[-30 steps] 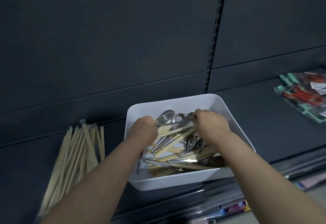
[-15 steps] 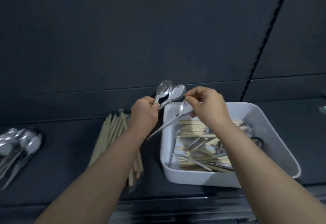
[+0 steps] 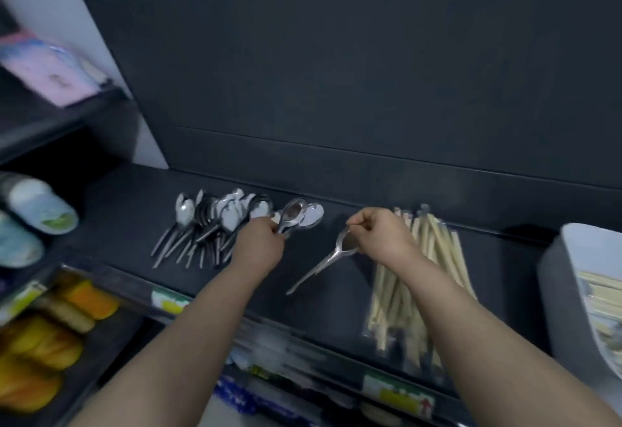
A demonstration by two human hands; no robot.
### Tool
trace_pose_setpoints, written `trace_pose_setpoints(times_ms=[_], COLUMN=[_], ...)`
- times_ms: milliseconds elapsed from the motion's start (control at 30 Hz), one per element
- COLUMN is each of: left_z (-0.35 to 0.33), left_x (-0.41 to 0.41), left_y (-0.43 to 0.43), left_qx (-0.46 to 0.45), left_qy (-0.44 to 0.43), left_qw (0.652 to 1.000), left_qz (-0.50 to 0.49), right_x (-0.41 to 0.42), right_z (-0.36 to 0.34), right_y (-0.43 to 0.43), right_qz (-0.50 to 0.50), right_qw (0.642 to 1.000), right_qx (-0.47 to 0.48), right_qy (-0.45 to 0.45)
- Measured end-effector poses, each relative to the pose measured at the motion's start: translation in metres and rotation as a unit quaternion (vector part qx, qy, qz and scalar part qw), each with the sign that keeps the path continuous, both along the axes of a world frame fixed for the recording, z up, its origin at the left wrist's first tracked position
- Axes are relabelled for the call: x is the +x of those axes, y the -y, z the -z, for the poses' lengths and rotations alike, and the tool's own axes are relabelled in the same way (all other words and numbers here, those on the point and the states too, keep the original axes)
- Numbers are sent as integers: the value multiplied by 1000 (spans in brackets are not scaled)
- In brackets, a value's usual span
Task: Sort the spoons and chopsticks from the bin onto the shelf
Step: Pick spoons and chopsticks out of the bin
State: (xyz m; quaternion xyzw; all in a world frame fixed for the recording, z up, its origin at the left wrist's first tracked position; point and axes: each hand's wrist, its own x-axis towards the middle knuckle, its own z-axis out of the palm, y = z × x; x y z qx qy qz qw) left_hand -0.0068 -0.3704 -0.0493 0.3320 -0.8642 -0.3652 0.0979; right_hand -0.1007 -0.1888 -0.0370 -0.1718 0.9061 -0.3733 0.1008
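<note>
My left hand (image 3: 259, 245) grips a small bunch of metal spoons (image 3: 298, 216) by the handles, bowls pointing away, just right of the pile of spoons (image 3: 208, 224) lying on the dark shelf (image 3: 323, 292). My right hand (image 3: 380, 236) pinches one spoon (image 3: 330, 260) near its bowl, the handle slanting down to the left above the shelf. A pile of wooden chopsticks (image 3: 414, 292) lies right of that hand, partly under my wrist. The white bin (image 3: 565, 292) stands at the far right edge with chopsticks inside.
Price tags (image 3: 397, 391) line the shelf's front rail. At the left stand another shelf unit with orange packets (image 3: 43, 342) below, rolled goods (image 3: 37, 211) in the middle and a pink package (image 3: 50, 73) above. A dark back panel rises behind the shelf.
Both hands lifted spoons out of the bin and carried them left past the chopsticks to the spoon pile. The view swung left, so the bin now sits at the right edge.
</note>
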Motion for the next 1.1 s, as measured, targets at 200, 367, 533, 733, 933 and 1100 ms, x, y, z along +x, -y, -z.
trace_pose_setpoints(times_ms=[200, 367, 533, 733, 933, 1100], left_z=[18, 24, 25, 30, 34, 27], left_x=[8, 7, 6, -1, -10, -16], left_y=[71, 94, 99, 106, 113, 106], left_qx=[0, -54, -147, -201, -226, -228], left_qy=[18, 59, 87, 155, 172, 110], left_qw=[999, 997, 983, 950, 945, 955], left_qz=[-27, 1, 62, 180, 164, 155], right_x=[-1, 1, 22, 41, 29, 26], right_z=[21, 28, 46, 59, 58, 57], right_y=[86, 130, 135, 135, 158, 152], right_qz=[-4, -12, -59, -117, -91, -91], right_qw=[1000, 999, 995, 981, 978, 975], right_qx=[10, -4, 74, 138, 172, 157], right_qy=[30, 53, -10, -69, -76, -125])
